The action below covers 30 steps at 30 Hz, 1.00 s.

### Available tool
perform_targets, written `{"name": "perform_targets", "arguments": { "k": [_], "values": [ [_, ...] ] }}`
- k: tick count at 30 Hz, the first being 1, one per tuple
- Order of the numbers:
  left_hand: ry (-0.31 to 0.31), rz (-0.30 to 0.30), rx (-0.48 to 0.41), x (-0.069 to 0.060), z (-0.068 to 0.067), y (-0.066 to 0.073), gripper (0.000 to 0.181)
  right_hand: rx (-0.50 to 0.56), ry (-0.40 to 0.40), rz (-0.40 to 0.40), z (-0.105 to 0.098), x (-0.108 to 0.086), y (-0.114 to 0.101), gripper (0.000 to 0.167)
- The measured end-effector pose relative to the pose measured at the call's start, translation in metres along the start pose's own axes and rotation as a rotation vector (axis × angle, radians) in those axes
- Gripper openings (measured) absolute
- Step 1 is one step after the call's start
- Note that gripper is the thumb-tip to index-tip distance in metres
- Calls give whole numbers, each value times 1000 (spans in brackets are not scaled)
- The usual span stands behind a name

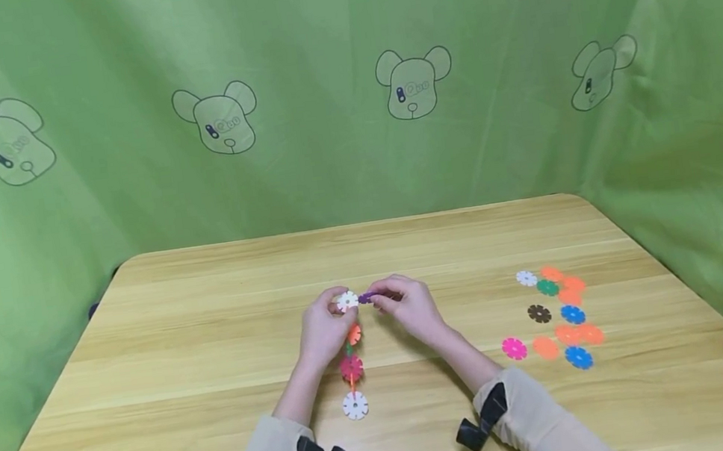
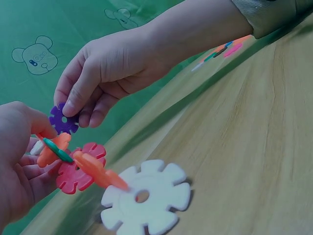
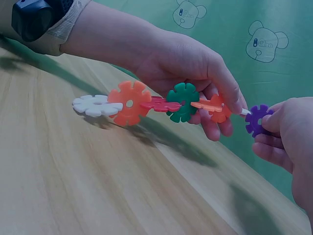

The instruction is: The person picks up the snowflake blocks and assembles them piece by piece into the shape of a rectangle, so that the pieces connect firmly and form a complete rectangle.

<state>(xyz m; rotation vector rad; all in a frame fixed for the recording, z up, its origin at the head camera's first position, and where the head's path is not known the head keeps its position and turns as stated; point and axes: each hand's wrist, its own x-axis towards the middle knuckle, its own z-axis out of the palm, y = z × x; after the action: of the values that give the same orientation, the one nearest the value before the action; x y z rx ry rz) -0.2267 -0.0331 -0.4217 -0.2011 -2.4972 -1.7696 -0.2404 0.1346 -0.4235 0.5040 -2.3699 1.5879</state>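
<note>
My left hand (image 1: 325, 329) pinches the white snowflake disc (image 1: 347, 302) at the far end of a chain of interlocking notched plastic discs. Down the chain come orange pieces, a green disc (image 3: 183, 102), a red disc (image 3: 160, 104), another orange disc (image 3: 129, 103) and a white disc (image 2: 145, 198) at the near end, low over or on the table. Between thumb and fingers, my right hand (image 1: 414, 311) holds a purple snowflake disc (image 3: 259, 121). Its edge meets the white disc in the left hand; how deep the slots engage is hard to tell.
Loose discs lie on the wooden table (image 1: 216, 364) to the right: a white one (image 1: 527, 278), a green one (image 1: 548, 287), a brown one (image 1: 539, 313), a pink one (image 1: 514, 348), blue ones (image 1: 579, 357) and several orange ones (image 1: 545, 347). A green curtain (image 1: 328, 177) surrounds the table.
</note>
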Motion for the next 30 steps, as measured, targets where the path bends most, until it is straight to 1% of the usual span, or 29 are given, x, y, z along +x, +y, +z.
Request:
{"name": "perform_targets", "arguments": {
  "k": [7,9,10,11,13,16,18,21,24,26,28,30],
  "values": [
    [-2,4,-2,-1,0,0,41,-86,24,-90,2,-1,0,11],
    [-6,11,-1,-1,0,1,40,-94,19,-108,3,-1,1,10],
    [-9,9,-2,-1,0,1,40,-81,11,-103,3,-1,1,9],
    [-11,5,-5,-1,0,1,40,-56,-3,-88,3,-1,2,9],
    [-12,-1,-10,-1,0,1,40,39,-38,-33,2,-1,3,11],
    [-25,-6,-26,0,-1,2,41,218,-80,97,-1,1,5,16],
    [-42,4,-40,0,-1,2,42,317,-98,176,-2,2,7,18],
    [-62,14,-72,-1,-1,2,45,396,-129,263,-4,4,8,22],
    [-64,13,-99,-1,-2,3,45,453,-172,312,-5,4,8,25],
    [-62,9,-108,-2,-3,4,45,480,-191,327,-5,4,7,25],
    [-62,12,-105,-2,-2,4,46,497,-193,328,-4,3,6,24],
    [-64,13,-92,-3,-1,4,47,500,-176,324,-4,2,4,23]
  ]
}}
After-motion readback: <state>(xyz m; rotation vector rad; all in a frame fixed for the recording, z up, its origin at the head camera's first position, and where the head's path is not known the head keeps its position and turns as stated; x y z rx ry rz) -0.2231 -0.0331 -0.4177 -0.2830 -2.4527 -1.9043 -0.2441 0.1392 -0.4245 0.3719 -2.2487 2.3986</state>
